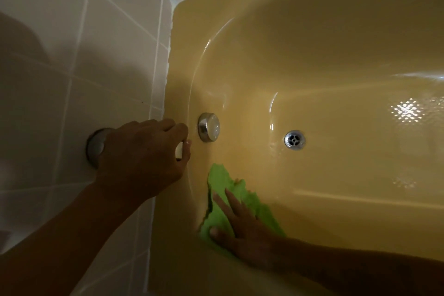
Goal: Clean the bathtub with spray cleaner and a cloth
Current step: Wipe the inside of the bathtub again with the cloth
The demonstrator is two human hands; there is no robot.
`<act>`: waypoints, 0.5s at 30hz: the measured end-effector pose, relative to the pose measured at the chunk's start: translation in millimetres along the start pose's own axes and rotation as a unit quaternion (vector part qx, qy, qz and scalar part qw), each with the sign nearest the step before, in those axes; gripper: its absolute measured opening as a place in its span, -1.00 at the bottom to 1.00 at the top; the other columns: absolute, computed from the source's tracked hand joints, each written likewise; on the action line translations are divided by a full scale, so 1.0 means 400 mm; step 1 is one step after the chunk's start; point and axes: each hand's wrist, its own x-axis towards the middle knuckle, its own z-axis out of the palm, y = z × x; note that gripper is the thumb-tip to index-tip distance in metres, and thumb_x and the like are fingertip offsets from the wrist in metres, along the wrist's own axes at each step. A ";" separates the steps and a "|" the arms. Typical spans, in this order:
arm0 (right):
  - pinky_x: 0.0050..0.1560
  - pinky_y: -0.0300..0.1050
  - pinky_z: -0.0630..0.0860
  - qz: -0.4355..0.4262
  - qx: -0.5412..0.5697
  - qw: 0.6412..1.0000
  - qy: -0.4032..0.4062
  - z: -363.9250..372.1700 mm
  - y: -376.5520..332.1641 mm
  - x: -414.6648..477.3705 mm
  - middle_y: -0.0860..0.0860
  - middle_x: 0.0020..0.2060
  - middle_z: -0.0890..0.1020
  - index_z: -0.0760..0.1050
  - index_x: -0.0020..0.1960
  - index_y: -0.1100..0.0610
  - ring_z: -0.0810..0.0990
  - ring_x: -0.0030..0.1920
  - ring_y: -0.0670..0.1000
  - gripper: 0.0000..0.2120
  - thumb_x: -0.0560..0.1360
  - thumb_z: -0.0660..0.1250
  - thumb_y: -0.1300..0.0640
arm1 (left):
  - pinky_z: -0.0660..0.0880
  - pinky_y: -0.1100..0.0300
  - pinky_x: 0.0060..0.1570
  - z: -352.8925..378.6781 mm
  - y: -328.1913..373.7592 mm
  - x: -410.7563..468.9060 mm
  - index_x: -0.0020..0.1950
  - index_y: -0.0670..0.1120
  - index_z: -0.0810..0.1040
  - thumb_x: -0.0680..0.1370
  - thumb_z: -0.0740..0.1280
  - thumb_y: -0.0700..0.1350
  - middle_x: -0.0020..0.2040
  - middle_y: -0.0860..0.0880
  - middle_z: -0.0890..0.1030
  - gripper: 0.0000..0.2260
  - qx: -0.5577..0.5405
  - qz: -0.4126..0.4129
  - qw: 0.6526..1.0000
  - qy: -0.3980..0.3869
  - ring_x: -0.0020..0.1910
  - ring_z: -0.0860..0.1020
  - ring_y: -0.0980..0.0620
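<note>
Down in the yellow bathtub (312, 43) the right hand (242, 228) comes in from 5 o'clock and lies flat on the green cloth (223, 178), its grip spread wide, fingers straight and fanned, thumb out to the side, palm pressing the fabric against the tub's sloping end wall at about 6 o'clock in the view. The cloth is rumpled, its upper edge poking out past the fingertips toward 12 o'clock, and a dark fold shows along its left side. Over at 9 o'clock the left hand (141, 158) reaches across the tub's rim, knuckles up, its grip curled tight round a small pale object (179, 150); only a sliver peeks out between finger and thumb, and what it is cannot be told. Just past those knuckles, toward 3 o'clock, sits the round chrome overflow cap (209, 126) on the end wall, close to the hand but not touching it. Further along at 3 o'clock, on the tub floor, lies the metal drain (294, 139), well clear of the cloth. Behind the left wrist a round metal disc (95, 149) is fixed to the pale tiled wall (72, 55), half hidden by the hand.
</note>
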 end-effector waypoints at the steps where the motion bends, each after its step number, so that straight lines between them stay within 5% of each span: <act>1: 0.55 0.37 -0.19 -0.003 -0.018 1.000 -0.018 -0.007 0.008 -0.025 -0.29 0.56 -0.38 -0.41 0.40 -0.59 -0.29 0.62 0.10 -0.34 0.49 -0.05 -0.55 | 0.19 0.15 -0.34 -0.002 0.000 -0.001 -0.22 -0.05 0.49 0.56 0.29 -0.01 -0.36 -0.04 0.49 -0.81 0.004 -0.002 1.000 0.001 -0.46 0.45 -0.14; 5: 0.58 0.29 -0.18 0.051 -0.036 0.997 -0.050 -0.026 0.059 -0.053 -0.29 0.59 -0.30 -0.42 0.28 -0.63 -0.26 0.63 0.01 -0.43 0.40 -0.17 -0.61 | 0.20 0.17 -0.34 -0.007 0.007 -0.002 -0.23 -0.04 0.49 0.53 0.33 -0.02 -0.37 -0.03 0.49 -0.82 0.005 -0.005 1.000 0.018 -0.47 0.43 -0.10; 9: 0.55 0.39 -0.14 0.121 -0.016 0.993 -0.008 -0.008 0.091 0.020 -0.22 0.62 -0.25 -0.32 0.51 -0.46 -0.19 0.64 0.11 -0.05 0.16 -0.31 -0.71 | 0.14 0.18 -0.31 0.001 0.004 -0.002 -0.24 -0.05 0.50 0.54 0.33 -0.03 -0.39 -0.02 0.47 -0.82 0.019 -0.001 0.999 0.030 -0.46 0.34 -0.02; 15: 0.51 0.46 -0.24 0.177 0.153 0.966 0.110 -0.016 0.008 0.224 -0.12 0.63 -0.26 -0.30 0.57 -0.36 -0.21 0.63 0.25 -0.30 0.52 -0.16 -0.52 | 0.22 0.15 -0.33 0.024 -0.011 -0.004 -0.22 -0.03 0.45 0.58 0.29 0.01 -0.36 0.00 0.42 -0.79 -0.021 0.002 0.999 0.032 -0.41 0.26 0.00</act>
